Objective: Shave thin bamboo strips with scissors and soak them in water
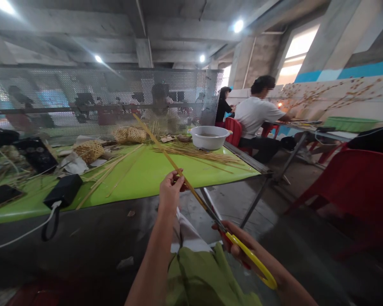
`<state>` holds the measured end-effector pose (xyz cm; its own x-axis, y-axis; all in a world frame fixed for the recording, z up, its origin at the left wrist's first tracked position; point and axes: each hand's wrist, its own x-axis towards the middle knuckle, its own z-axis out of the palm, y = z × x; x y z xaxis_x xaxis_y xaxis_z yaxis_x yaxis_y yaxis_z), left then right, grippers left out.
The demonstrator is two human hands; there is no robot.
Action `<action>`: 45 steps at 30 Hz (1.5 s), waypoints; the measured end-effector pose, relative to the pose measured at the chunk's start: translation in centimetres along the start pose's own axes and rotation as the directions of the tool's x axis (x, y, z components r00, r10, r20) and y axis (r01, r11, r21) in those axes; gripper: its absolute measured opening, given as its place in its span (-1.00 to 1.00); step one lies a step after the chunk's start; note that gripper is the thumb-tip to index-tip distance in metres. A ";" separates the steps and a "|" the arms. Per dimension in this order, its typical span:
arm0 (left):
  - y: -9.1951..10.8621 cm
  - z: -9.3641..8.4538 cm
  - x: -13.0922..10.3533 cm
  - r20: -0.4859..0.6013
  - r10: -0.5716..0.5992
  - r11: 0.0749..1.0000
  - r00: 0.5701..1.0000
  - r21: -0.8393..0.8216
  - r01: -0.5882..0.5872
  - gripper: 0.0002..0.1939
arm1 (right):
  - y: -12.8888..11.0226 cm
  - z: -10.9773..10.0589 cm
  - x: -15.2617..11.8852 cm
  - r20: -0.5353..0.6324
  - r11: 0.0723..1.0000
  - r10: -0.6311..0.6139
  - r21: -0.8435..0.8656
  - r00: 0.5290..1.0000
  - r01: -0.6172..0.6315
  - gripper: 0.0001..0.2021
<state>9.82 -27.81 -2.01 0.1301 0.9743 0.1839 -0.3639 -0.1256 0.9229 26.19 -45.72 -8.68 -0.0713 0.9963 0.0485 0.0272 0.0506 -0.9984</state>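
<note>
Between the thumb and fingers of my left hand is a long, flat bamboo strip, which slants from the upper left down towards my lap. My right hand is closed around a pair of scissors with yellow and red handles. The metal blades point up and left and meet the strip's lower end; whether they are open or closed there I cannot tell. Both hands are in front of the table's near edge, above my lap.
A green-topped table bears loose bamboo strips, a white basin, woven bamboo pieces and a black power bank with a white cable. A perforated metal screen stands behind. Red chairs and seated people are on the right.
</note>
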 end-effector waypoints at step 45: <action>0.4 0.4 -0.9 0.022 0.075 0.981 0.997 0.175 -0.077 -0.64 | 1.0 0.7 1.1 -0.135 0.999 -0.013 -0.049 0.991 0.007 -0.45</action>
<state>9.94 -28.86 -1.69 0.1227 0.9579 0.2595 -0.2054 -0.2313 0.9510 25.46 -44.58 -9.66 0.0635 0.9958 0.0652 0.0754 0.0604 -0.9953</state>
